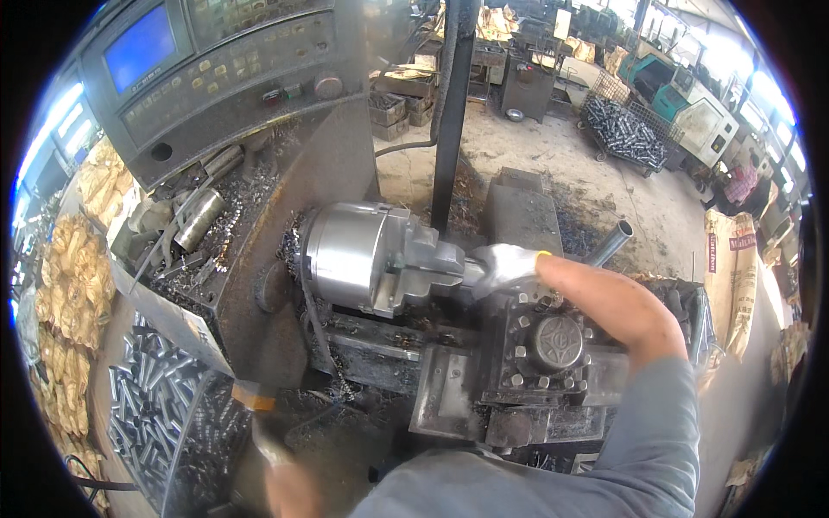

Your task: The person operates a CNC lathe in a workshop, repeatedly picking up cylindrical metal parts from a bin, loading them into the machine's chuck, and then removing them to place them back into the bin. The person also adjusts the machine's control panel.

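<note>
A lathe chuck (350, 255) is taken as the landmark. Just to the right of the chuck, between its jaws, a short metal workpiece (473, 269) is seen, and it is gripped at its outer end by the right hand (509, 266), which wears a white glove. The gloved fingers (496, 259) are wrapped around the workpiece, pressed closed on it. Whether the piece is already clamped in the chuck cannot be told; it is judged that seating or removal of the piece is in hand, with no cutting visible.

Below and left of the chuck, at the lower edge of the view, the left hand (289, 488) is blurred; it appears closed on a tool with an orange band (253, 399), though the fingers cannot be made out clearly.

The workpiece looks like dull grey steel, round and short, mostly hidden by the glove. Right of the chuck and lower, a tool post (553, 345) with bolt heads is set. Above and left of the chuck, a control panel (216, 60) with 1 blue screen is mounted. Far below and left, a bin of finished metal tubes (151, 397) is kept.
</note>
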### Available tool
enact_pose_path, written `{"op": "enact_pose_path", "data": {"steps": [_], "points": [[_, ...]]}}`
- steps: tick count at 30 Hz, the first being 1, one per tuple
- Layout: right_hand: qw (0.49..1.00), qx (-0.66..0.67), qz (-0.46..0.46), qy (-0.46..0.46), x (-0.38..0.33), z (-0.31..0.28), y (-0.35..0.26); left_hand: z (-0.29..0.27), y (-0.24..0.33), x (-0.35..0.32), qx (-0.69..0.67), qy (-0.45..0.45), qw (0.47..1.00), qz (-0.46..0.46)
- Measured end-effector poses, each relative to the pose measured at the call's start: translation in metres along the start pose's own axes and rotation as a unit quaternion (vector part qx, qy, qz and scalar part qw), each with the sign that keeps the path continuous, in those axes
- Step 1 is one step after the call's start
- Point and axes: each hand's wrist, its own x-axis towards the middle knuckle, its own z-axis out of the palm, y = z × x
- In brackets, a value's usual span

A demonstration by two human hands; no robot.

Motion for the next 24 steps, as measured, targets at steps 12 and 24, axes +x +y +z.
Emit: {"op": "enact_pose_path", "data": {"steps": [12,24], "points": [[0.997,0.025,-0.027,0.071,0.019,0.003,-0.030,-0.003,0.072,0.000,-0.019,-0.054,0.996,-0.062],[0.863,0.172,-0.109,0.462,-0.234,0.101,-0.168,0.118,0.283,-0.079,0.277,0.069,0.705,0.649]]}}
